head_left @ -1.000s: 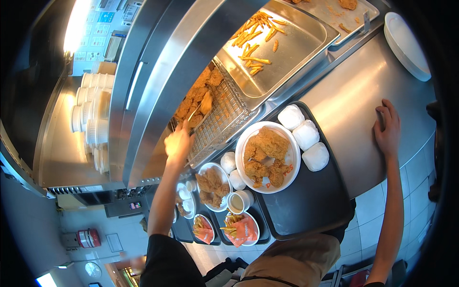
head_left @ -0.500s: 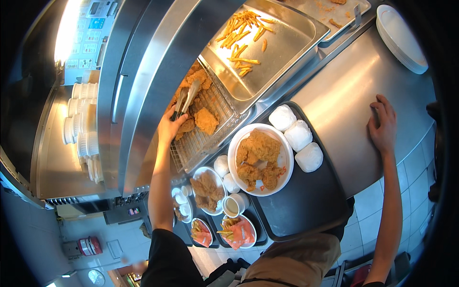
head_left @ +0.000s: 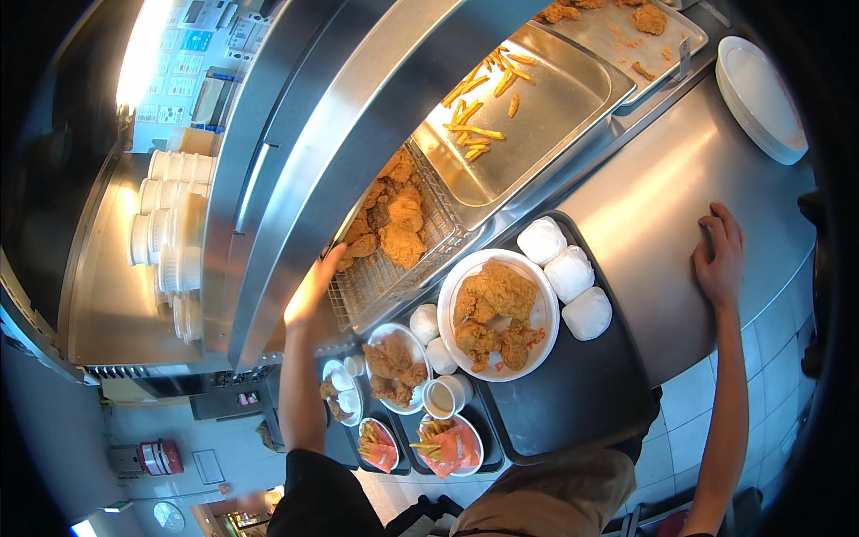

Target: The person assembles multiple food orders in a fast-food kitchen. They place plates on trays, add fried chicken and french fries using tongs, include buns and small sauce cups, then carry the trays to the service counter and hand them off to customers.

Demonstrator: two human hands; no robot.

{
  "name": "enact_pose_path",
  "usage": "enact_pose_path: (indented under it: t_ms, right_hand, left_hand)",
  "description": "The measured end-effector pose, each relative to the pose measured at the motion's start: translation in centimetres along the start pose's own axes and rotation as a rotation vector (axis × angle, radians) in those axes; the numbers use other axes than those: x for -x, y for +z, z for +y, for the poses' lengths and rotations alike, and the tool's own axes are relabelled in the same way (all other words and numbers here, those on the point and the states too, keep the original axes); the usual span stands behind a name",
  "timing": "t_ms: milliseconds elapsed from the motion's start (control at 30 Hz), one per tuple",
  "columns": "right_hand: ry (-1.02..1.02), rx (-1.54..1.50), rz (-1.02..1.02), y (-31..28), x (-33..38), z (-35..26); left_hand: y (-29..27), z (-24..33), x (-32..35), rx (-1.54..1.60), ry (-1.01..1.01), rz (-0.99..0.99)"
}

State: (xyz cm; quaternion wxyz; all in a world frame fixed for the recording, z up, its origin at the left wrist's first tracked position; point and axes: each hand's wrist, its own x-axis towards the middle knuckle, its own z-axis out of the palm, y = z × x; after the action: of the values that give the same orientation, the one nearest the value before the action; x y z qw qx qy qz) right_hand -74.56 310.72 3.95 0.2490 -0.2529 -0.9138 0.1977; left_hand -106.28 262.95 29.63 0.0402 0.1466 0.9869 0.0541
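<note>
My left hand (head_left: pixel 313 285) is raised at the left front corner of a wire rack (head_left: pixel 376 277) that holds several pieces of fried chicken (head_left: pixel 394 224). Its fingers are stretched out and I see nothing in it. My right hand (head_left: pixel 720 255) lies flat, fingers apart, on the steel counter (head_left: pixel 644 206). Between my arms a dark tray (head_left: pixel 573 394) carries a large white plate of fried chicken (head_left: pixel 497 313) and three white wrapped rounds (head_left: pixel 570 273).
A second tray holds a smaller chicken plate (head_left: pixel 394 367), a sauce cup (head_left: pixel 445 396) and two fries packs (head_left: pixel 443 443). A steel pan with loose fries (head_left: pixel 519 116) sits behind the rack. White plates (head_left: pixel 761 89) are stacked at the far right, white cups (head_left: pixel 170 224) on the left shelf.
My left hand has drawn back from over the chicken to the rack's front corner, and the tongs it held half a second ago are out of sight. My right hand has stayed on the counter.
</note>
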Motion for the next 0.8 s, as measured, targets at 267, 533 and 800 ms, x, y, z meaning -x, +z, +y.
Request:
enact_pose_path:
  t_ms: [267, 533, 800]
  right_hand:
    - [0.001, -0.008, 0.0, -0.2, 0.0, 0.0]
    - [0.01, -0.011, 0.011, -0.6, 0.1, -0.2]
    - [-0.018, -0.048, 0.008, -0.3, 0.1, 0.3]
  left_hand:
    - [4.8, 10.9, -6.4, -0.819, 0.007, -0.133]
    - [4.1, 8.5, -7.9, -0.778, -0.008, -0.197]
    - [8.6, 5.7, -11.0, -0.809, 0.073, -0.003]
